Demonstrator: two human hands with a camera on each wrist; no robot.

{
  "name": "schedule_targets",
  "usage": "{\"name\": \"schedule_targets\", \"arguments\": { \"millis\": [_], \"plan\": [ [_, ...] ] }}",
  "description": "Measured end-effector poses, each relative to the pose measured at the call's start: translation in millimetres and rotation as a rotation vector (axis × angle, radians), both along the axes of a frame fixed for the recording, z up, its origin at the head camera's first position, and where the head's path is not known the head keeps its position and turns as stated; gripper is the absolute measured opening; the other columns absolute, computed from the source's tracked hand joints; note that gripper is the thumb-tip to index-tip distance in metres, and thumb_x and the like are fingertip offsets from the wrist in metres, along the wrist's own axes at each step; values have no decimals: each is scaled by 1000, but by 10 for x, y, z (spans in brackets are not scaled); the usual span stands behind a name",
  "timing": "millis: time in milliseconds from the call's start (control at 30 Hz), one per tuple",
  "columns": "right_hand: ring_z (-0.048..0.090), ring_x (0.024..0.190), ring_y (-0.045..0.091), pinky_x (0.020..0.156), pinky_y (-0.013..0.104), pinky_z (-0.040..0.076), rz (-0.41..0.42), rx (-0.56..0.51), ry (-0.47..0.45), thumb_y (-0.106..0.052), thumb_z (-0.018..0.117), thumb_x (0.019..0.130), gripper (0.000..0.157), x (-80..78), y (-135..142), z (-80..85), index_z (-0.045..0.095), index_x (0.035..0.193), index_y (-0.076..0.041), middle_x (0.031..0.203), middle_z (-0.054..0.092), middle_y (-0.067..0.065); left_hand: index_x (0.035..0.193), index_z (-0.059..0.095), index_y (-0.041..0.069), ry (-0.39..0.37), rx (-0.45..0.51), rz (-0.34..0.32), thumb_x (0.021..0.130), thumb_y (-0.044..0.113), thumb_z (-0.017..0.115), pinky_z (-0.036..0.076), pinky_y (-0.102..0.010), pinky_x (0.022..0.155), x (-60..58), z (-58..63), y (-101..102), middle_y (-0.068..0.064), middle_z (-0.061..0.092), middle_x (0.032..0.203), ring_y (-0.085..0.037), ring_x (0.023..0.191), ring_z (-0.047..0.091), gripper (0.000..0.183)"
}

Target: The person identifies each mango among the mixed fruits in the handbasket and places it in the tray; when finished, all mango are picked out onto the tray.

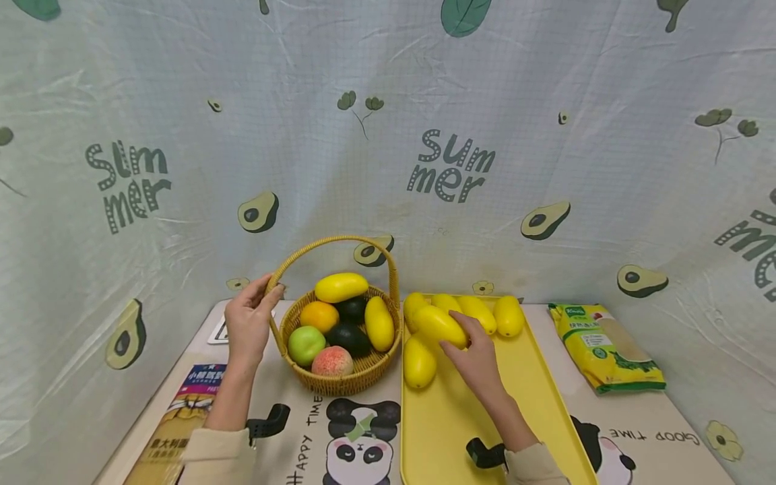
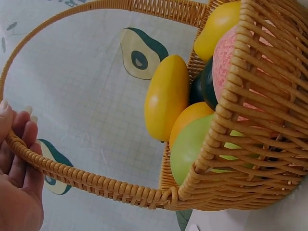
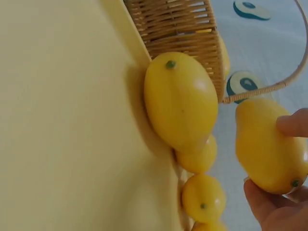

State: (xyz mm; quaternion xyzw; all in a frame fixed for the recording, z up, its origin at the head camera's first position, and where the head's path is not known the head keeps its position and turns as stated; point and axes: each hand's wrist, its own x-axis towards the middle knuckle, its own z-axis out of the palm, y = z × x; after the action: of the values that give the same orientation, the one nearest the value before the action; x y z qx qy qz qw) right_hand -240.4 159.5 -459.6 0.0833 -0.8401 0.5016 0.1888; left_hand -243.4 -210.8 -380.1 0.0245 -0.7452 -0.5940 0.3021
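On the left stands a round wicker basket (image 1: 342,387) with a tall arched handle. In it are two yellow mangoes (image 1: 341,287), an orange (image 1: 319,316), a green apple (image 1: 306,345), a peach (image 1: 332,362) and dark avocado-like fruits (image 1: 348,338). My left hand (image 1: 248,323) grips the handle's left side between thumb and fingers; the left wrist view shows this too. My right hand (image 1: 475,353) holds a mango (image 3: 269,147) by thumb and fingers, raised over the yellow tray (image 1: 473,431). Several other mangoes (image 1: 419,362) lie along the tray's far and left edges.
A yellow-green food packet (image 1: 606,347) lies right of the tray. At the left front is a pasta packet (image 1: 176,431), partly behind my left arm. A white card-like item (image 1: 219,331) lies behind my left wrist. A printed curtain (image 1: 448,101) hangs behind the table.
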Motion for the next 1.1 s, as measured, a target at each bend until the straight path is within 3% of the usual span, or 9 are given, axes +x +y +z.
{"name": "schedule_targets", "arguments": {
  "millis": [333, 500, 600, 800, 1100],
  "plan": [
    [54, 125, 29, 108, 49, 43, -65, 58, -87, -10, 76, 84, 54, 45, 251, -220, 60, 136, -13, 135, 58, 11, 127, 69, 15, 15, -7, 6, 97, 29, 66, 51, -5, 82, -31, -16, 2, 22, 67, 95, 6, 90, 64, 34],
    [56, 121, 32, 106, 51, 44, -101, 114, -50, -5, 76, 80, 56, 77, 290, -303, 62, 134, -8, 130, 60, 14, 128, 69, 16, 15, -5, 20, 97, 28, 66, 50, -5, 82, -27, -26, -12, 24, 69, 94, 7, 90, 64, 34],
    [58, 116, 34, 100, 52, 48, -121, 213, -2, 1, 76, 77, 55, 136, 279, -326, 63, 130, -7, 126, 59, 14, 128, 69, 17, 9, -12, 25, 96, 31, 66, 50, -5, 82, -12, -25, -14, 24, 68, 95, 7, 90, 64, 35],
    [57, 113, 37, 86, 49, 55, -68, 458, 96, 3, 80, 74, 55, 250, 202, -307, 66, 125, -10, 130, 54, 18, 129, 68, 15, 5, -18, 37, 96, 32, 65, 51, -5, 81, -4, -37, -19, 24, 68, 96, 7, 89, 65, 37],
    [53, 125, 36, 100, 54, 49, 1, 473, -44, -11, 68, 85, 50, 268, 159, -273, 62, 135, -14, 141, 52, 15, 128, 69, 15, 6, -39, 35, 96, 34, 65, 52, -7, 79, -14, -46, -3, 21, 69, 97, 7, 88, 65, 37]
  ]
}}
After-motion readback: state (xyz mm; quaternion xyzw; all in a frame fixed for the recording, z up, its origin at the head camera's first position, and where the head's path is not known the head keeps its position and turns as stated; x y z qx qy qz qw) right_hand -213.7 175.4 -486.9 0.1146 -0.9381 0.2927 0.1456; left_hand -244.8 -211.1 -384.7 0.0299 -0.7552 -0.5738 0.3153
